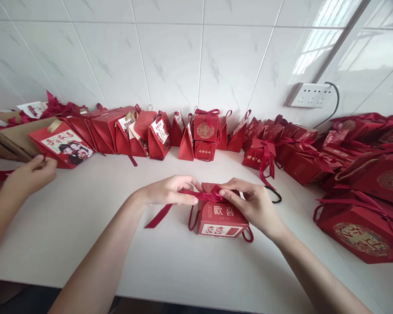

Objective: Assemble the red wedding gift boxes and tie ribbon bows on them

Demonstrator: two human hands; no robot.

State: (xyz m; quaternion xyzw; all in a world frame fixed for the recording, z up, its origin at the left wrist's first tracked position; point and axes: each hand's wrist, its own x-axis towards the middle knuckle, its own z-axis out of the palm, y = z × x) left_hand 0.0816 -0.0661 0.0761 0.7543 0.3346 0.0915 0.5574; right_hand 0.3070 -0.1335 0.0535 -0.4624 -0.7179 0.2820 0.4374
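Note:
A small red gift box [223, 218] with gold characters and cord handles stands on the white table [85, 226] in front of me. A dark red ribbon [196, 195] runs across its top. My left hand [170, 190] pinches the ribbon at the box's left, and a loose end [159, 216] trails down onto the table. My right hand [249, 201] pinches the ribbon on the box's top right. Both hands have their fingers closed on the ribbon.
Many red gift boxes and bags [205, 131] line the tiled wall, with larger ones [363, 218] stacked at the right. Another person's hand [29, 174] rests at the far left by a red box [63, 146]. A wall socket [309, 95] sits at the upper right.

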